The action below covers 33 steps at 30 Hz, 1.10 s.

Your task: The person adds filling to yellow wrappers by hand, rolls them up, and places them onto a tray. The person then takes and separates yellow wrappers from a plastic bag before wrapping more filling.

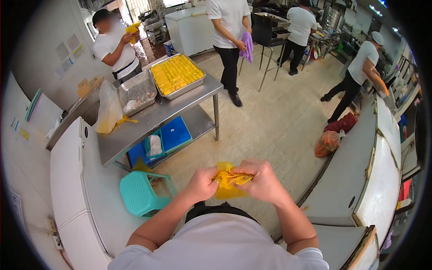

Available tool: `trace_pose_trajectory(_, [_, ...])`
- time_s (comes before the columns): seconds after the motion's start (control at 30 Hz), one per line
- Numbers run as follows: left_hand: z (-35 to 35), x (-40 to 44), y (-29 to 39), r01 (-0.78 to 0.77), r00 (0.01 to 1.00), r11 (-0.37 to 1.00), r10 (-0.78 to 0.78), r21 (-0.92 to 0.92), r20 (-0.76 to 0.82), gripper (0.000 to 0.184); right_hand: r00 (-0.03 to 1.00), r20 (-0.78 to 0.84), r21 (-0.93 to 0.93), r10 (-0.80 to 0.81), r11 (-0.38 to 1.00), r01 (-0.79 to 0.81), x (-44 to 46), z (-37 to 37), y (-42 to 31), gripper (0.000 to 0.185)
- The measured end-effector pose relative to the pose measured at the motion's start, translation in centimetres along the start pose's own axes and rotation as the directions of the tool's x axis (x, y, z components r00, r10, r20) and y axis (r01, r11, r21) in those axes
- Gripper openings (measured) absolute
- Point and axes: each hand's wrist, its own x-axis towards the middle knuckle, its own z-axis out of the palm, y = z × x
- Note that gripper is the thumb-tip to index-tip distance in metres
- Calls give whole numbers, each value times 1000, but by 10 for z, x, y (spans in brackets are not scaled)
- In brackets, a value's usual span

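Observation:
My left hand [203, 183] and my right hand [260, 179] meet in front of my waist. Between them is a bunch of thin yellow wrappers [228, 174], crumpled at the top, with a flat, see-through sheet hanging below. Fingers of both hands are pinched on the bunch from either side. A ring shows on my left hand. How many sheets there are, I cannot tell. Ahead to the left, a metal tray of yellow wrapped pieces in rows [176, 75] rests on a steel table [180, 107].
Beside the full tray are a second metal tray [143, 100] with scraps and a plastic bag [109, 108]. A turquoise stool [139, 192] stands left. White freezers [333, 189] line the right, near bagged carrots [328, 144]. Several people stand farther off, one holding a purple cloth [247, 47].

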Motion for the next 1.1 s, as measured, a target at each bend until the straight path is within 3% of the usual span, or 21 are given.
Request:
trace_pose_trajectory(0.23, [5,4,-6,-22,995,998,16,65,99,23,997,12,4,81,997,-81,-6,-4,3,21])
trace_pose_trajectory(0.53, [9,12,6,-60,991,998,59,0,122,27,968,34,260,249,933,-249,-17,-16,8,18])
trace_pose_trajectory(0.63, [8,13,9,-44,988,998,49,-36,145,45,977,20,231,213,950,-211,-19,-17,10,20])
trace_pose_trajectory(1.03, [0,1,17,-2,993,1000,3,-16,115,48,973,100,168,207,960,-222,-13,-12,0,24])
trace_pose_trajectory(1.1, [-1,-6,17,20,995,1000,-21,12,100,46,984,90,161,154,973,-167,-11,-6,5,21])
